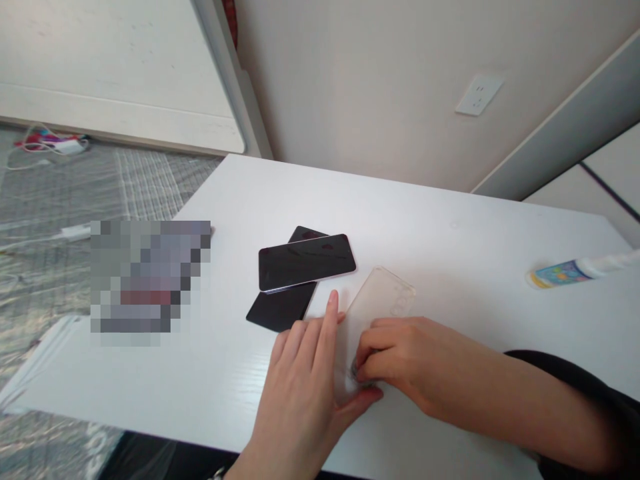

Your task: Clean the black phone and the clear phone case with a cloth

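Note:
A clear phone case [381,297] lies on the white table [450,247]. My left hand [305,373] rests flat along the case's left edge, fingers stretched out, thumb pressing its near end. My right hand [400,363] is curled, fingertips pinching something small and dark at the case's near end. A black phone [306,261] lies face up across a second flat black phone or panel [283,307], just beyond my left hand.
A white tube with a colourful label [575,270] lies at the table's right edge. A blurred patch [150,280] covers the table's left part. A wall socket [479,94] is behind. Cables [50,143] lie on the grey floor mat at left.

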Action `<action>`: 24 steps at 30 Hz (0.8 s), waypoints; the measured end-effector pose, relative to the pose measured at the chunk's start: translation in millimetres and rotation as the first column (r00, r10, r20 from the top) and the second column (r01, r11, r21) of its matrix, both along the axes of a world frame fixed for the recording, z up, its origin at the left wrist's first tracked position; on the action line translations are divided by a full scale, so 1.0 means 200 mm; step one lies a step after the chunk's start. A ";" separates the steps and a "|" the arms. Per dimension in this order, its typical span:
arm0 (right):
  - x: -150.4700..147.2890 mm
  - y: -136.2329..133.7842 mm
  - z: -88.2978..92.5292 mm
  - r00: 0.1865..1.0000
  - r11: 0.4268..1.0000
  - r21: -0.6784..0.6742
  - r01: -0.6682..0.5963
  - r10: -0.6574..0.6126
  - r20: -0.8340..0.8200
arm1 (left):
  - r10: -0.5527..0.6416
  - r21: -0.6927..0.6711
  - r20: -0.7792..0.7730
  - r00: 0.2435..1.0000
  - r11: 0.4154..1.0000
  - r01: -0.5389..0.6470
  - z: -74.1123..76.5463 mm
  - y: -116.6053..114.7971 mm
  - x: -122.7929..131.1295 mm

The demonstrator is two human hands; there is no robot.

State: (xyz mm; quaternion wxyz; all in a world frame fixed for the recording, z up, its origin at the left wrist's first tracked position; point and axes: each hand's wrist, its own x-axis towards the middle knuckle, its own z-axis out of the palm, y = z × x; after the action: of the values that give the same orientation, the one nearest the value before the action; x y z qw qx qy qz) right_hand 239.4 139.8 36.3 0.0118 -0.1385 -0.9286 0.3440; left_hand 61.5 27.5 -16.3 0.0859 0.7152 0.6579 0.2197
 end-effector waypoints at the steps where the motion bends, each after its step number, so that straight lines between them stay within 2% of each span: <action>1: 0.00 0.00 0.01 1.000 1.000 0.031 0.006 -0.007 0.002 | -0.004 0.001 -0.006 1.000 1.000 0.004 0.00 0.00 0.00; 5: 0.04 0.02 0.01 0.997 0.989 0.136 0.058 -0.064 0.041 | -0.020 0.023 -0.033 0.999 1.000 0.021 0.01 0.01 0.01; 8: 0.07 0.07 0.01 0.990 0.961 0.263 0.080 -0.106 0.089 | -0.030 0.035 -0.042 0.999 0.999 0.031 0.02 0.00 0.02; 12: 0.12 0.18 0.02 0.965 0.867 0.470 0.166 -0.240 0.102 | -0.043 0.059 -0.039 0.998 0.997 0.046 0.02 0.00 0.01; 15: 0.12 0.23 -0.01 0.934 0.795 0.556 0.242 -0.346 0.089 | -0.046 0.076 -0.047 0.998 0.996 0.050 0.01 0.00 0.01; 20: 0.08 0.22 -0.13 0.907 0.710 0.575 0.407 -0.388 -0.163 | -0.058 0.087 -0.067 0.996 0.994 0.064 0.01 -0.01 0.02; 22: 0.05 0.19 -0.17 0.892 0.732 0.509 0.453 -0.370 -0.261 | -0.061 0.081 -0.059 0.996 0.994 0.066 0.01 -0.01 0.02; 24: 0.03 0.13 -0.19 0.885 0.803 0.394 0.448 -0.336 -0.322 | -0.060 0.080 -0.061 0.996 0.995 0.064 0.01 -0.01 0.02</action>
State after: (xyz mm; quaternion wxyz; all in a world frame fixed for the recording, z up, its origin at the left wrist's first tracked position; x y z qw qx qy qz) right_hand 244.8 166.4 -0.9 0.2255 -0.2801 -0.9254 0.1194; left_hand 64.8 25.3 -14.7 0.0444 0.7443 0.6281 0.2227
